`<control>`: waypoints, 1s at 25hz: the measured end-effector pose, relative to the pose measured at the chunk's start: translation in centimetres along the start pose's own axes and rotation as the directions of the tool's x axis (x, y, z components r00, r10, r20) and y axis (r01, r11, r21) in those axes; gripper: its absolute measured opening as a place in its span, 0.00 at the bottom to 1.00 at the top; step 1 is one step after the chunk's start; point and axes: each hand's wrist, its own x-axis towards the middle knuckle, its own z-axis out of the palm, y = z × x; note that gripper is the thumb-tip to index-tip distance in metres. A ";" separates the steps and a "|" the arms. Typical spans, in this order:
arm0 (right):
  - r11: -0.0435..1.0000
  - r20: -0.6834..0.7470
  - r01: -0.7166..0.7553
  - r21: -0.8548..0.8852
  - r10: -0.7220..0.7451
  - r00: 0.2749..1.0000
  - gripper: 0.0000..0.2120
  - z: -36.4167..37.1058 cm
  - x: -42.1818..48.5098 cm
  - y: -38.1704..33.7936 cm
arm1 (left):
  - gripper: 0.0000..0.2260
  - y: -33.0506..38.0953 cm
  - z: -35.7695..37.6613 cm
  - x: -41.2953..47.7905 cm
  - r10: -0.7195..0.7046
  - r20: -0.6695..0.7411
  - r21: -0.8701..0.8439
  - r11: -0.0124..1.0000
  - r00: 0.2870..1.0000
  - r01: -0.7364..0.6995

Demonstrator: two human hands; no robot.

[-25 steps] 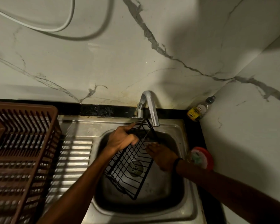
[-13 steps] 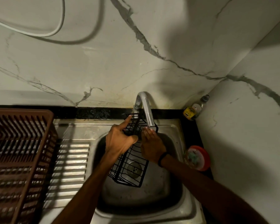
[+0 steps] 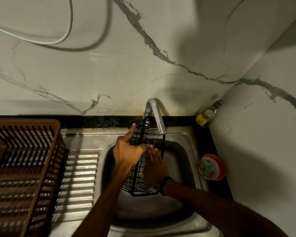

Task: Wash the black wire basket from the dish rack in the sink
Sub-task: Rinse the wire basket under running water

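Since a second ago we have tipped the black wire basket (image 3: 138, 183) upright under the running tap (image 3: 156, 117), at the sink's (image 3: 183, 168) back edge. Our left grip (image 3: 126, 154) clasps its side wires; our right grip (image 3: 154, 170) presses flat-fingered against the mesh. It looks light, stiff and slippery when wet, so we judge the thicker rim wires the best hold.

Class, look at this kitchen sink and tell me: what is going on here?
A person is washing a black wire basket over the sink, under the tap, where a thin stream seems to run. The left hand grips the basket's side; the right hand lies with straight fingers against its wires. A brown dish rack stands to the left.
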 end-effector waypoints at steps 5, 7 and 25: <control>0.963 -0.077 -0.182 0.197 0.200 0.977 0.37 -1.7 2.8 0.7 | 0.40 -0.4 0.8 0.2 0.053 -0.087 -0.042 0.998 0.995 -0.057; 0.990 -0.071 -0.070 0.124 0.079 0.994 0.40 0.2 0.6 -0.9 | 0.41 -1.0 0.9 0.4 0.058 -0.101 -0.004 0.998 0.993 -0.059; 0.984 -0.079 0.141 -0.109 -0.150 0.986 0.35 0.6 -1.5 1.7 | 0.43 -2.3 0.8 -1.5 0.213 -0.171 0.018 0.977 0.962 -0.213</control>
